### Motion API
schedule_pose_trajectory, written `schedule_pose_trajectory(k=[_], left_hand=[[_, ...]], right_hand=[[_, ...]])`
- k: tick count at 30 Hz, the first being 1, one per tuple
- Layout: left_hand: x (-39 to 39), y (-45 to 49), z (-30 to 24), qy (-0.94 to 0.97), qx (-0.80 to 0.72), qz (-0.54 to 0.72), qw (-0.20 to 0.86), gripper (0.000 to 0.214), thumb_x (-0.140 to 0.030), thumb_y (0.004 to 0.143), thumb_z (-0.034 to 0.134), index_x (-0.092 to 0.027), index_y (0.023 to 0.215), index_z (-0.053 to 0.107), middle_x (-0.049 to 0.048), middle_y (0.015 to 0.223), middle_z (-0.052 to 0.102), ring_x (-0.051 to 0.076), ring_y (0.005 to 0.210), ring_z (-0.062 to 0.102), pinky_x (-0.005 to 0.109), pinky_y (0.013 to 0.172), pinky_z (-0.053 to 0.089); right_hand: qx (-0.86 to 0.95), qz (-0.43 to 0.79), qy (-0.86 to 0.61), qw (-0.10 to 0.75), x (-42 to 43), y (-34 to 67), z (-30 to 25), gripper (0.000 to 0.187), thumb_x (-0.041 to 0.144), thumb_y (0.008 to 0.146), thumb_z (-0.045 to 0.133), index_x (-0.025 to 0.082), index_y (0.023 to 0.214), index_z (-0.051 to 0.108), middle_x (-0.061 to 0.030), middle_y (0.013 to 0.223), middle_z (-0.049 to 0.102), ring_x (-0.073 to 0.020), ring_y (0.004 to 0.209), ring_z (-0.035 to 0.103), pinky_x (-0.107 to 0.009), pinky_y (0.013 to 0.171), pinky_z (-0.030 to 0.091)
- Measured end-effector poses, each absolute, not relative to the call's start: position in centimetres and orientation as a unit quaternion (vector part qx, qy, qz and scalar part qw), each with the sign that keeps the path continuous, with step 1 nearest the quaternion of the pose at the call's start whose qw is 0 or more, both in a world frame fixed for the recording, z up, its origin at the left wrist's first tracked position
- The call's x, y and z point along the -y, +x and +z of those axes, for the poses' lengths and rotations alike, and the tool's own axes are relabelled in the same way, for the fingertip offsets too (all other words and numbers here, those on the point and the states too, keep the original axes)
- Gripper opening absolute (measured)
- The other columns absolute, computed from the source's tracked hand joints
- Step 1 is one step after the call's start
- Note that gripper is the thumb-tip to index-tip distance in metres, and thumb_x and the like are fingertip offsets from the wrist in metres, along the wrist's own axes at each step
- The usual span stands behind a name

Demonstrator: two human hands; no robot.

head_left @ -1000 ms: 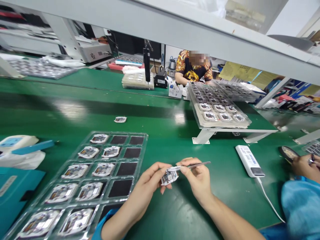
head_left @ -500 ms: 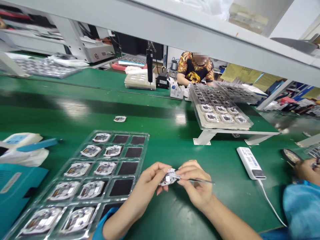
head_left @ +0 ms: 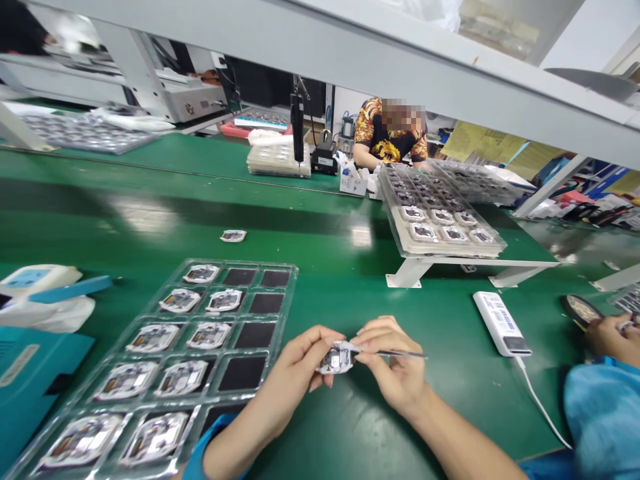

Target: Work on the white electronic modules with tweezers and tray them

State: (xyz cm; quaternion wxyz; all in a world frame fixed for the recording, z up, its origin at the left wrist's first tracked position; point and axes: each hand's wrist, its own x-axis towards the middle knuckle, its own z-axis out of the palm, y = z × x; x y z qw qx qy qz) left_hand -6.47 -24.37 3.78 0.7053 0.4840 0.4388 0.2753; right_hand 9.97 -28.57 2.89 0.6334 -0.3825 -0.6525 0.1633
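My left hand point(head_left: 300, 360) is shut on a small foil-wrapped electronic module point(head_left: 336, 358), pinching it between thumb and fingers. My right hand point(head_left: 390, 363) grips slim metal tweezers point(head_left: 400, 354), whose tips meet the module and are hidden by my fingers. To the left of my hands lies a clear plastic tray point(head_left: 287, 313) with several matching modules in its cells and several black-floored cells at its right side. Farther up the green mat point(head_left: 340, 427), a single module point(head_left: 233, 235) lies loose.
A white power bank point(head_left: 501, 323) with its cable lies to my right. Beyond it, a co-worker's hand point(head_left: 607, 339) in a blue sleeve holds something near a dark round dish point(head_left: 580, 310). Stacked module trays point(head_left: 440, 213) stand on a white rack ahead.
The tweezers have swung from pointing up and right to nearly level, and the module has turned slightly in my fingers. The whole view has shifted a little.
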Motion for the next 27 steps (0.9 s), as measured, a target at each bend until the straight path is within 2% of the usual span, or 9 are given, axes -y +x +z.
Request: schedule_pose_trajectory(k=[9,17,27], left_hand=[[24.5,-6.5,3.3,0.52,-0.435,0.272,0.682,0.037,-0.052,0.08,0.06,-0.016,0.083,0.064,-0.0055,0.055,0.054,0.009,0.048,0.046,0.02,0.044,0.029],[24.1,-6.5,2.9,0.536,-0.434,0.257,0.677,0.035,-0.052,0.079,0.062,-0.017,0.078,0.063,-0.0054,0.062,0.053,0.009,0.052,0.048,0.021,0.052,0.037],[24.1,-6.5,3.1,0.501,-0.453,0.229,0.7,0.039,-0.056,0.074,0.065,-0.017,0.078,0.062,-0.0048,0.062,0.054,0.01,0.053,0.046,0.021,0.05,0.031]], right_hand=[[0.598,0.248,-0.433,0.628,28.8,10.0,2.2,0.015,0.01,0.085,0.07,0.024,0.091,0.068,-0.004,0.085,0.077,-0.0191,0.079,0.073,-0.033,0.075,0.057],[0.659,0.205,-0.44,0.574,29.0,10.0,3.0,0.012,0.009,0.086,0.068,0.02,0.09,0.068,-0.006,0.084,0.076,-0.0174,0.077,0.074,-0.027,0.071,0.059],[0.607,0.276,-0.451,0.593,28.9,9.9,3.4,0.007,0.014,0.089,0.064,0.021,0.087,0.065,-0.0043,0.081,0.073,-0.0158,0.076,0.072,-0.025,0.068,0.059]])
